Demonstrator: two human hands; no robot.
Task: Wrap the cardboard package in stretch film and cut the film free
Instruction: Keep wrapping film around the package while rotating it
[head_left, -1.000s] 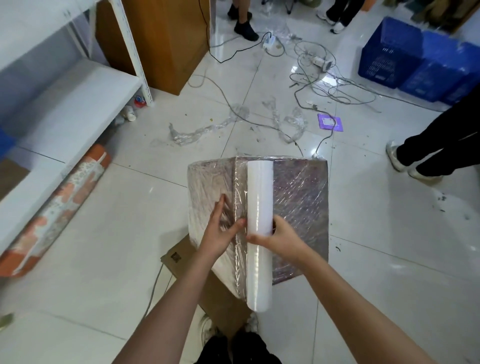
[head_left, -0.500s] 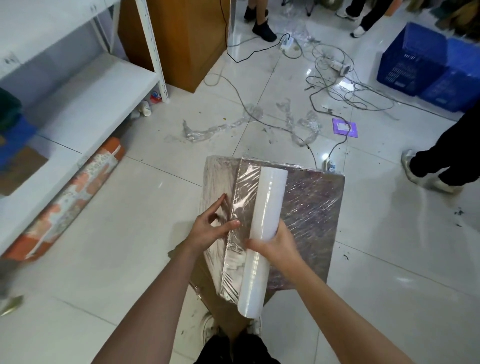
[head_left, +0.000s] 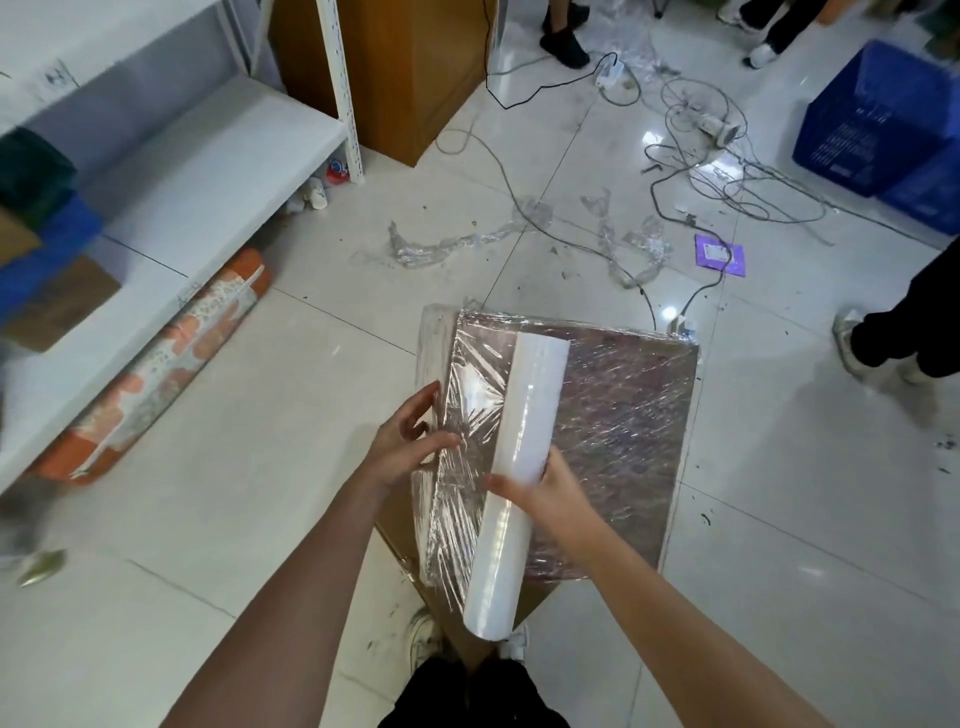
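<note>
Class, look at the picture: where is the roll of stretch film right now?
In the head view, the roll lies slanted across the wrapped package, low and centre. The right hand grips its middle; the left hand is beside it on the film.

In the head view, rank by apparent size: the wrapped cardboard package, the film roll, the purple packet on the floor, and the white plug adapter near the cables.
1. wrapped cardboard package
2. film roll
3. purple packet
4. white plug adapter

The last two lie farther from the camera, so their true sizes are uncertain.
</note>
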